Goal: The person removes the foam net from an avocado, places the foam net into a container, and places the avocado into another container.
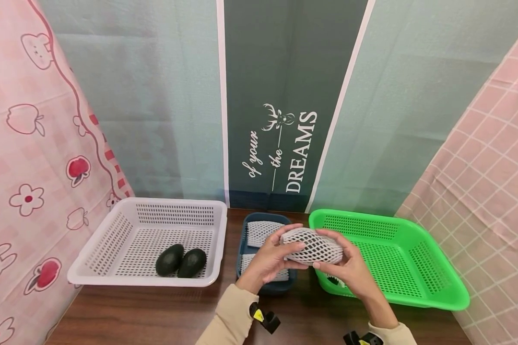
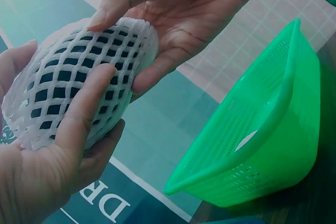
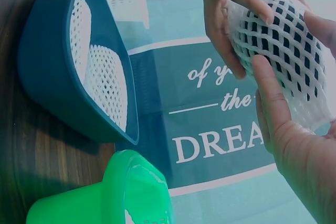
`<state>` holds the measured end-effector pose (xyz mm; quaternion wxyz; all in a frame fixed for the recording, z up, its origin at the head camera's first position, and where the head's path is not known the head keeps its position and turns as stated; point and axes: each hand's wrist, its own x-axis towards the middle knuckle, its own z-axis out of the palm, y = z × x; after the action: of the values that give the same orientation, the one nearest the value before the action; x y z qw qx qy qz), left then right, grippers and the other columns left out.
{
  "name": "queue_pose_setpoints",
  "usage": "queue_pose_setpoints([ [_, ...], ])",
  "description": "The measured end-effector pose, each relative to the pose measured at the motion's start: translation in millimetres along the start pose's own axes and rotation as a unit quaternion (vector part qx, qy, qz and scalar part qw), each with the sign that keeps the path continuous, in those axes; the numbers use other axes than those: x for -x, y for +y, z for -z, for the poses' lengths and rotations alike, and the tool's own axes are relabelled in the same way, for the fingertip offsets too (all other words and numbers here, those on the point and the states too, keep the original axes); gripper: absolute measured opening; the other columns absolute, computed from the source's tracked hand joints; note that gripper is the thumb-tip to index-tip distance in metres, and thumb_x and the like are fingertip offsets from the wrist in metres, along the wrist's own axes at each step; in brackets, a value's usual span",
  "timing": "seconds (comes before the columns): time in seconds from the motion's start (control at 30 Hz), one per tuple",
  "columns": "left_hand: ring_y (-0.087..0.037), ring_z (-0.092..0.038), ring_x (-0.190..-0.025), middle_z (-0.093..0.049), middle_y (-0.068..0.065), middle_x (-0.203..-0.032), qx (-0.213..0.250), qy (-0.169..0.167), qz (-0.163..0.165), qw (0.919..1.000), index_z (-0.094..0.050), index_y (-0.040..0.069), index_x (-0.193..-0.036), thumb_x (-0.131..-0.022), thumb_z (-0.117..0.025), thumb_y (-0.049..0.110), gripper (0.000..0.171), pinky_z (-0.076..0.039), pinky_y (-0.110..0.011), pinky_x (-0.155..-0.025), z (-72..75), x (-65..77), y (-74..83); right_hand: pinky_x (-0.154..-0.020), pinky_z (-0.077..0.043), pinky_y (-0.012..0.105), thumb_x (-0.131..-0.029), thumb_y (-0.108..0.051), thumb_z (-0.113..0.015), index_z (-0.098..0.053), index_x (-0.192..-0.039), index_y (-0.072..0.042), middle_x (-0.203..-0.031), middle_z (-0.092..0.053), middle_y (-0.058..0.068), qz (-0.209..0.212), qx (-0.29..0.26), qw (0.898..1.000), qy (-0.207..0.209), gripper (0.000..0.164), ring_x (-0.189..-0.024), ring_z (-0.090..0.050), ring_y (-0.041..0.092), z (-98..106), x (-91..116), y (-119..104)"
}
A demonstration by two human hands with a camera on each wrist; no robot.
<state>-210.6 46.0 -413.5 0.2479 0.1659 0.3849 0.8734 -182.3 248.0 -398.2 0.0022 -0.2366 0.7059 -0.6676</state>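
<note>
The desk (image 1: pixel 155 314) is wood-grained. Near its left edge, the white plastic basket (image 1: pixel 155 237) looks smooth, its avocados (image 1: pixel 170 260) satiny; near the right edge, the green plastic basket (image 1: pixel 393 270) is glossy. The foam net (image 1: pixel 315 245) looks matt, the backdrop (image 1: pixel 134 96) creased cloth.

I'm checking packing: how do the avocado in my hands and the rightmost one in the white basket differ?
The held avocado wears a white foam net; the basket avocado is bare. The held avocado is raised between your left hand and right hand; the basket avocado rests in the white basket. Both look dark.
</note>
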Motion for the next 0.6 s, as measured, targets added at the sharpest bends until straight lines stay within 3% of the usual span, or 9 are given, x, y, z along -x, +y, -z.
queue_pose_setpoints([
  [0.6, -0.032, -0.052, -0.096, -0.037, -0.018, -0.122, -0.036, 0.008, -0.013, 0.9992, -0.046, 0.013, -0.128, -0.081, -0.066, 0.011, 0.051, -0.045, -0.051, -0.07, 11.4, 12.6, 18.1, -0.068, -0.049, 0.043, -0.073, 0.01, -0.066, -0.046, -0.122, 0.006, -0.129, -0.034, 0.017, 0.009, -0.013, 1.0, 0.016, 0.052, -0.099, -0.05, 0.033, -9, -3, -7],
])
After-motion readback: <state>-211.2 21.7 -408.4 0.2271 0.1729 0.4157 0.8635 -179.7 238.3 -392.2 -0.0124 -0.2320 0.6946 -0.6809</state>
